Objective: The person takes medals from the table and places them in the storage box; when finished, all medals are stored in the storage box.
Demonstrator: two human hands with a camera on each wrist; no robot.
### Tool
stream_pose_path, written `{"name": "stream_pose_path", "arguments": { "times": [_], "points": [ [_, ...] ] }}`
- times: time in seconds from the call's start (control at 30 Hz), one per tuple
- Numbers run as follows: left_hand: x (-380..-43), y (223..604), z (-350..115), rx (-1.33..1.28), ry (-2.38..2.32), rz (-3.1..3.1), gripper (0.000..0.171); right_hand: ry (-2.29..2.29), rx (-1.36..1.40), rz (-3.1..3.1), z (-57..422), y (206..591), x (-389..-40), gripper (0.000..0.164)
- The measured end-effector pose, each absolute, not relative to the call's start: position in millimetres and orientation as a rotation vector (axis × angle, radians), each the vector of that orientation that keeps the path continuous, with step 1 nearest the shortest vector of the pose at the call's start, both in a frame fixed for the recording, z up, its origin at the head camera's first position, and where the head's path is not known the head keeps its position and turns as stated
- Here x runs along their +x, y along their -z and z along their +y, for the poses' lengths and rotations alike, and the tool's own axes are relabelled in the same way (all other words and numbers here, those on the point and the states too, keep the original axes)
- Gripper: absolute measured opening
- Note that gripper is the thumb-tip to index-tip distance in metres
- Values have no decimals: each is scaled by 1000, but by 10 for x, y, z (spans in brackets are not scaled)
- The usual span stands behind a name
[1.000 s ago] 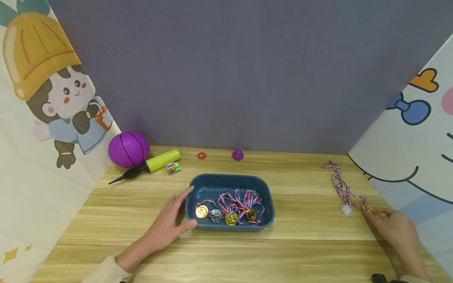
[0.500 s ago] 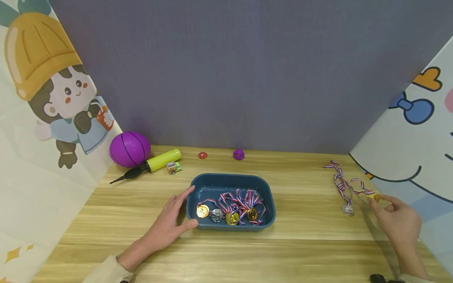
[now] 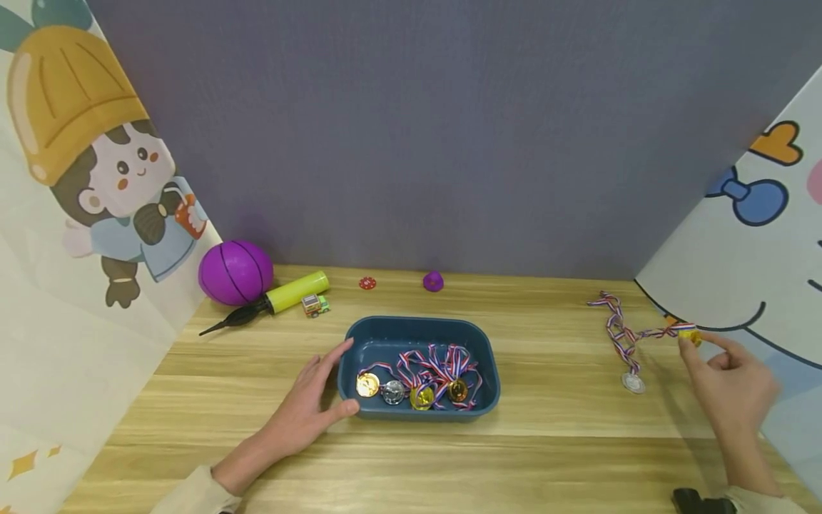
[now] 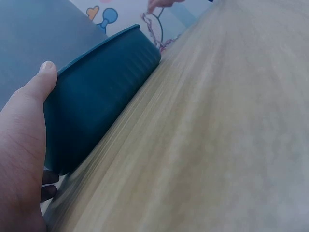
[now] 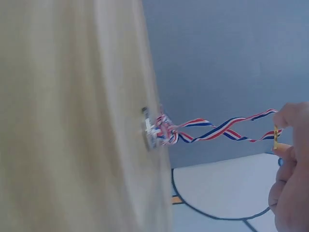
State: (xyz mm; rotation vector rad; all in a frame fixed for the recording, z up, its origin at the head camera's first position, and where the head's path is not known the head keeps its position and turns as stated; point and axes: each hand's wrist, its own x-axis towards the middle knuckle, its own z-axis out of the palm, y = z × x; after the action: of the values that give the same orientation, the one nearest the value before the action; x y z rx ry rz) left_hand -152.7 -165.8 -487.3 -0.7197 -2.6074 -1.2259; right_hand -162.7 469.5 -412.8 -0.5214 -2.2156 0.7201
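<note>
My right hand pinches a gold medal between thumb and fingertips, raised above the table. Its striped ribbon stretches down to a tangle of ribbons on the table, as the right wrist view shows. A silver medal lies on the table by that tangle. In a dark blue plastic basin, medals with red, white and blue ribbons lie bunched, gold and silver ones among them. Against the basin's left end rests my left hand, fingers extended along the rim and thumb at the near corner.
Behind the basin, at the back left, are a purple ball, a yellow hand pump and a small toy truck. A red chip and a small purple object lie near the grey back wall.
My right hand has lifted the gold medal up and slightly right, drawing its ribbon out from the tangle. The silver medal has shifted only slightly. My left hand stays at the basin.
</note>
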Motion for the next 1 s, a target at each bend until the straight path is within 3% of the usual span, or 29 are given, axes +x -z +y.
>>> {"name": "stream_pose_path", "arguments": {
  "times": [1.0],
  "points": [
    [-1520,4855,-1650,-725,1239,-2604,92,-869,-140,-2009,3906,3550,-1695,30]
  ]
}}
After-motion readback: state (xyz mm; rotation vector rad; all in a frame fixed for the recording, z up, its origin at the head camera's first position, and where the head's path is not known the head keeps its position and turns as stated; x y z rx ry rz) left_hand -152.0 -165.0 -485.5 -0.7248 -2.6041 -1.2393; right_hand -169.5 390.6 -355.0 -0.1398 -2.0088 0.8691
